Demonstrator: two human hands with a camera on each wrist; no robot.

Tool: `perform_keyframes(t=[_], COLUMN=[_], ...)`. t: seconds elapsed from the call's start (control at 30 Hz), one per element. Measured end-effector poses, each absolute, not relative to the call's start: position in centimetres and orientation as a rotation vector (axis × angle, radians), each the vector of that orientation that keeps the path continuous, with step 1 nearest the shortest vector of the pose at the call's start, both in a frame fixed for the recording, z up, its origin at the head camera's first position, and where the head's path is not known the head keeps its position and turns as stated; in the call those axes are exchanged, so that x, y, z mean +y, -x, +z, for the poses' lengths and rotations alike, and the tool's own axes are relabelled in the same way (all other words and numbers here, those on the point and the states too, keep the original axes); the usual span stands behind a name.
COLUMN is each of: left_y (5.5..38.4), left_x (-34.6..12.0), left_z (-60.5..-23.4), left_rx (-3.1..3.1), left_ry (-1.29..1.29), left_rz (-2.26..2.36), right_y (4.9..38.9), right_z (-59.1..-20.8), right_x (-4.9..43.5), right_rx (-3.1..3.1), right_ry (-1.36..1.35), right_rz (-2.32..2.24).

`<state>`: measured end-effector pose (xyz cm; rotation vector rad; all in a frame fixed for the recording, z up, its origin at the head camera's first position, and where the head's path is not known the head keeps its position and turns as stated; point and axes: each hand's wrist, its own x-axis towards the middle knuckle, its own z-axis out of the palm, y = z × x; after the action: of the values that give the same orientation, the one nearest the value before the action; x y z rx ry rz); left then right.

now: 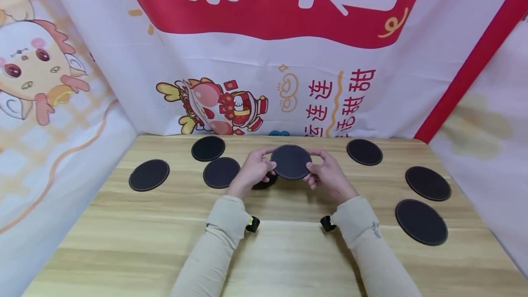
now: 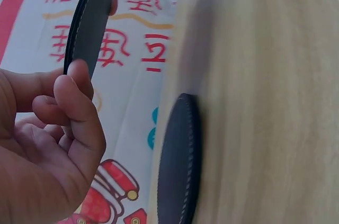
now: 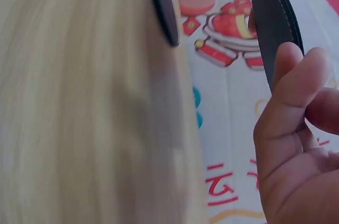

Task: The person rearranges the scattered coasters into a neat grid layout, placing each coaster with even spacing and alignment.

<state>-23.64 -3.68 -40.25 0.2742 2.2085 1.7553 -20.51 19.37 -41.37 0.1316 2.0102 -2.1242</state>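
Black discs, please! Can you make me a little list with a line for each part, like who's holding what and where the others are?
Held disc: black, raised above the table
Left hand: pinches its left edge
Right hand: pinches its right edge
Discs on the left: three
Discs on the right: three
Disc by left hand: one, partly hidden
Total: eight

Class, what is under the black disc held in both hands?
Below the held disc show tabletop and part of another dark disc; the left hand hides some of that disc.
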Motion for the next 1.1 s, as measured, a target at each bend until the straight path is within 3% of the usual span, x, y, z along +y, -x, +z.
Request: perform_keyframes(t=[0.57,1.1], left_y=[23.6,23.4], left_x=[-1.6,-1.8], left_z=[-43.0,-43.3], left_rx=[2.228,2.105], left_ry=[-0.211,-0.195], left_rz=[1.491,1.485], right_y=[20.8,20.6], right_z=[-43.4,-43.7], right_x=[20.5,20.4], right_rx=[2.077,2.072], right_ry=[-0.268,-0.344], right_rz=[-1.933,-1.892])
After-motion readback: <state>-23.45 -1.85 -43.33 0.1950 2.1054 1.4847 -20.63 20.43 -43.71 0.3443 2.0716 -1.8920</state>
